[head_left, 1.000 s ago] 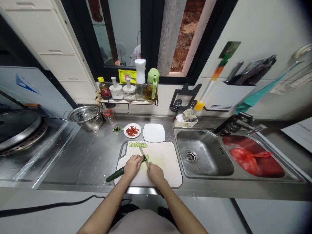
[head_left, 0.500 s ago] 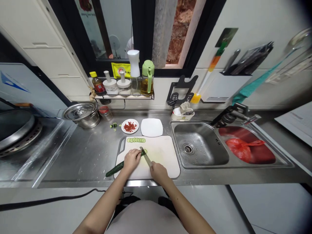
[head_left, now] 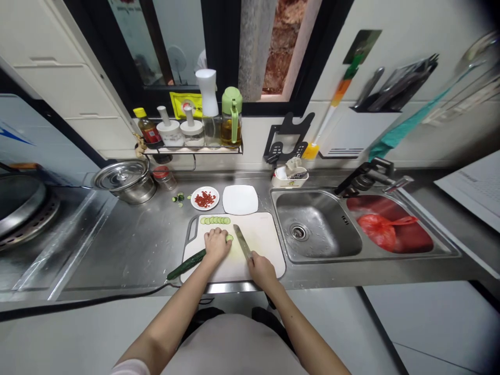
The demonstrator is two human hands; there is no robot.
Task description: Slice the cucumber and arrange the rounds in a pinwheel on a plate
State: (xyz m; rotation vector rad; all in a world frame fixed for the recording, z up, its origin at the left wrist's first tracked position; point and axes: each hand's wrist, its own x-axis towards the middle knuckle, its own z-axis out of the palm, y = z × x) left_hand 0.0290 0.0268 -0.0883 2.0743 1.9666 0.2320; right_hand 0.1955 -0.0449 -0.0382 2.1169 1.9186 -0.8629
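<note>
My left hand is closed over the cut end of a dark green cucumber, which lies slanting across the left side of a white cutting board. A pale round face of the cucumber shows beside my fingers. My right hand grips a knife by its handle; the blade points away from me, to the right of the cucumber and apart from it. Near the board's far edge lies a row of cucumber slices.
Behind the board stand a plate of chopped red pieces and a white square plate. Green scraps lie further left, near a lidded pot. A steel sink is on the right, with a red bag in its second basin.
The knife has moved right, away from the cucumber, with my right hand. My left hand has shifted slightly and the cut face now shows beside it. The whole view has moved a little.
</note>
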